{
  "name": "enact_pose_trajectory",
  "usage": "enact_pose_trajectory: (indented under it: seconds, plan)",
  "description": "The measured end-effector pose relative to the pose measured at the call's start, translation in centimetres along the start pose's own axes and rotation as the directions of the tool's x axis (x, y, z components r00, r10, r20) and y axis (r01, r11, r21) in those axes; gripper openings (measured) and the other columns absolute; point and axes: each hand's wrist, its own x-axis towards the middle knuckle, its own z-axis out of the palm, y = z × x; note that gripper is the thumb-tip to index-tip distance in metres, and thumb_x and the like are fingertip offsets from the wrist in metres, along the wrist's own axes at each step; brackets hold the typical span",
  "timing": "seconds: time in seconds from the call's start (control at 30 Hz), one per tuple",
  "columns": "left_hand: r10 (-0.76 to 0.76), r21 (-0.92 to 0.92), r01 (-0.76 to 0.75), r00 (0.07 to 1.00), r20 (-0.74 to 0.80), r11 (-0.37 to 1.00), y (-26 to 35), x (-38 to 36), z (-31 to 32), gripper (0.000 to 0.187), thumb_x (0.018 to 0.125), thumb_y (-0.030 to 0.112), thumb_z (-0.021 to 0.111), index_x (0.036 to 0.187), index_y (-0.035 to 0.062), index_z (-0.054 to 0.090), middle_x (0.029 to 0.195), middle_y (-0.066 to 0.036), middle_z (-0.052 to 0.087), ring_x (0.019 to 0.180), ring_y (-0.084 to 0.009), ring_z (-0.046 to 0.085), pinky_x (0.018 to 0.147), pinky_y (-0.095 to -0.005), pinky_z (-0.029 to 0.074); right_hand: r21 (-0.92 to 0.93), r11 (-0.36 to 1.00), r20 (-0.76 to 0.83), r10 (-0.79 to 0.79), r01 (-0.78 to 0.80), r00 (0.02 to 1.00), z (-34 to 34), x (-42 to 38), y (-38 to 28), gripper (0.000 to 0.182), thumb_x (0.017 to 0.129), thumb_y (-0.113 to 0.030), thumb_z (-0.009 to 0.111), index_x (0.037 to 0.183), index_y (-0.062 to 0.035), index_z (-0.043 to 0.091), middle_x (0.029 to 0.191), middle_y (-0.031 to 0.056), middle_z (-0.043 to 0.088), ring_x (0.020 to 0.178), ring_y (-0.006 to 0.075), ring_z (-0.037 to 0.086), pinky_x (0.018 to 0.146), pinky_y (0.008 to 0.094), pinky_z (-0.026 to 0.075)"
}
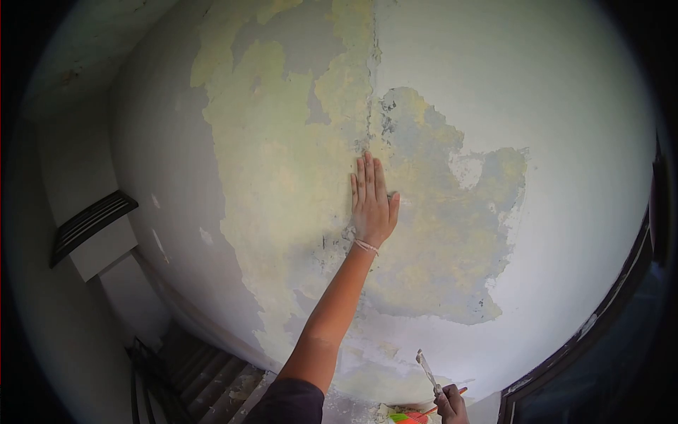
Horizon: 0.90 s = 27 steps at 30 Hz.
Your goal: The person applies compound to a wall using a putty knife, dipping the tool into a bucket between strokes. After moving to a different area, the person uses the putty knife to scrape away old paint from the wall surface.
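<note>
My left hand (372,205) lies flat against the peeling wall (282,162), fingers stretched upward just below a vertical crack (371,71), with a light band round the wrist. Low in the view, my right hand (452,405) is closed round a scraper-like tool (426,369) whose blade points up and is smeared with pale material. A thin orange-red stick (461,391) also shows at this hand; how it is held is unclear. Bare yellow-grey patches spread on both sides of the crack.
Stairs (212,381) with flakes on them run down at the lower left, beside a dark railing (141,385). A dark-framed window or door (586,339) borders the right. Something green and orange (408,417) sits at the bottom edge.
</note>
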Motion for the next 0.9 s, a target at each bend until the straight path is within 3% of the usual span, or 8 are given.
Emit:
enact_pose_trajectory:
  seconds: [0.1, 0.4, 0.57, 0.67, 0.77, 0.87, 0.9]
  plan:
    - [-0.014, -0.003, 0.014, 0.997, 0.072, 1.0, -0.5, -2.8, 0.4, 0.065, 0.1, 0.038, 0.027, 0.148, -0.0051, 0.015, 0.156, -0.021, 0.01, 0.145, -0.0375, 0.007, 0.117, -0.0477, 0.006, -0.053, 0.996, -0.024, -0.075, 0.074, 0.997, 0.3, 0.7, -0.9, 0.027, 0.098, -0.031, 0.05, 0.091, -0.0042, 0.049, 0.067, 0.0021, 0.039, 0.062, 0.0125, 0.035, 0.056, 0.0298, 0.033]
    - [0.021, 0.001, -0.023, 0.964, 0.266, 1.0, -4.6, -15.2, 1.2, 0.065, 0.097, 0.035, 0.039, 0.149, 0.0009, 0.019, 0.157, -0.017, 0.015, 0.145, -0.0331, 0.011, 0.118, -0.0451, 0.01, -0.047, 0.997, 0.046, -0.058, 0.061, 0.997, 3.1, 1.9, 1.1, 0.027, 0.098, -0.029, 0.051, 0.088, -0.0038, 0.048, 0.066, 0.0011, 0.04, 0.061, 0.0113, 0.036, 0.054, 0.0285, 0.033]
    - [0.07, -0.076, -0.037, 0.864, 0.499, 0.996, -5.2, -22.3, -1.2, 0.068, 0.097, 0.038, 0.041, 0.15, 0.0011, 0.017, 0.157, -0.015, 0.013, 0.146, -0.0307, 0.01, 0.118, -0.0446, 0.011, 0.034, 0.998, 0.093, -0.05, 0.047, 0.994, 3.9, 1.4, 0.1, 0.027, 0.098, -0.028, 0.052, 0.084, -0.0054, 0.047, 0.065, -0.0007, 0.04, 0.059, 0.0092, 0.036, 0.052, 0.0269, 0.032]
    - [0.07, -0.103, -0.012, 0.807, 0.586, 0.995, -5.9, -23.9, -2.9, 0.068, 0.097, 0.036, 0.043, 0.151, 0.0043, 0.017, 0.158, -0.014, 0.013, 0.146, -0.0314, 0.009, 0.116, -0.0499, 0.009, 0.03, 0.999, 0.108, -0.04, 0.037, 0.993, 3.7, 1.1, -0.5, 0.025, 0.098, -0.026, 0.053, 0.084, -0.0059, 0.048, 0.065, -0.001, 0.04, 0.058, 0.0087, 0.036, 0.051, 0.0269, 0.032]
    - [0.044, 0.135, -0.167, 0.771, 0.636, 0.977, -6.7, -23.5, -4.3, 0.063, 0.096, 0.035, 0.044, 0.152, 0.018, 0.02, 0.159, -0.005, 0.015, 0.146, -0.0279, 0.01, 0.115, -0.0531, 0.006, 0.03, 0.999, 0.094, 0.009, -0.012, 0.996, 3.5, 1.3, 0.6, 0.025, 0.098, -0.027, 0.054, 0.086, -0.0051, 0.049, 0.064, -0.0006, 0.04, 0.057, 0.0096, 0.036, 0.051, 0.0276, 0.032]
    - [-0.051, 0.223, -0.099, 0.812, 0.581, 0.97, -7.0, -22.1, -5.2, 0.06, 0.096, 0.034, 0.045, 0.151, 0.0301, 0.023, 0.159, 0.001, 0.016, 0.147, -0.026, 0.011, 0.113, -0.0559, 0.004, 0.095, 0.975, 0.071, 0.196, -0.202, 0.978, 3.6, 1.7, 0.7, 0.025, 0.082, -0.013, 0.069, 0.095, -0.0006, 0.051, 0.068, -0.0012, 0.05, 0.057, 0.0058, 0.044, 0.05, 0.0241, 0.035]
    - [-0.043, 0.236, -0.121, 0.805, 0.592, 0.964, -7.3, -21.6, -5.3, 0.058, 0.096, 0.035, 0.045, 0.151, 0.0324, 0.024, 0.159, 0.0, 0.016, 0.146, -0.0262, 0.012, 0.112, -0.0568, 0.002, 0.058, 0.981, 0.086, 0.182, -0.187, 0.979, 4.0, 1.7, -0.3, 0.022, 0.087, -0.014, 0.064, 0.094, -0.0009, 0.048, 0.068, -0.0014, 0.046, 0.058, 0.007, 0.039, 0.052, 0.0256, 0.033]
